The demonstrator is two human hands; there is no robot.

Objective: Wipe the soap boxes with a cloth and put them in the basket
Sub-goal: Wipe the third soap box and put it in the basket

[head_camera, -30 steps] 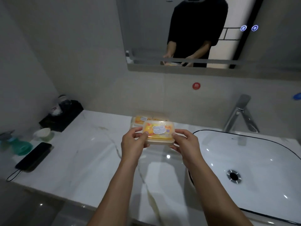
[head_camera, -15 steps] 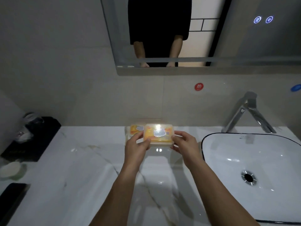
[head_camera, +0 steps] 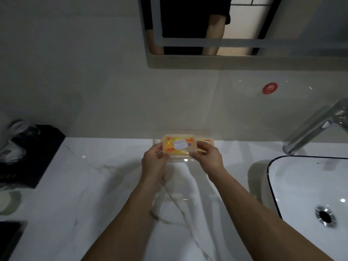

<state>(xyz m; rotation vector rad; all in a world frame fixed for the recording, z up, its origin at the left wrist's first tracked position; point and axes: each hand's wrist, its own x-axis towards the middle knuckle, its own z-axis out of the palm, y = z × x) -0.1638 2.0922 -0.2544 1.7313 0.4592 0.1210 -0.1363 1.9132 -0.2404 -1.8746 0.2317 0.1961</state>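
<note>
A clear soap box point(head_camera: 178, 146) with an orange and yellow label is held above the white marble counter point(head_camera: 105, 187), close to the back wall. My left hand point(head_camera: 155, 161) pinches its left end and my right hand point(head_camera: 206, 157) pinches its right end. Behind the right hand, a second similar soap box point(head_camera: 207, 142) lies at the back of the counter, mostly hidden. No cloth and no basket are in view.
A white basin point(head_camera: 308, 187) with a chrome tap point(head_camera: 316, 127) sits at the right. A black tray point(head_camera: 28, 155) with glasses stands at the left, with a small dish point(head_camera: 9, 202) and a dark phone point(head_camera: 9, 236) nearer. A mirror point(head_camera: 235, 25) hangs above.
The view has swung right and tilted down. Both hands have carried the soap box left, so the second box now shows behind its right end instead of its left.
</note>
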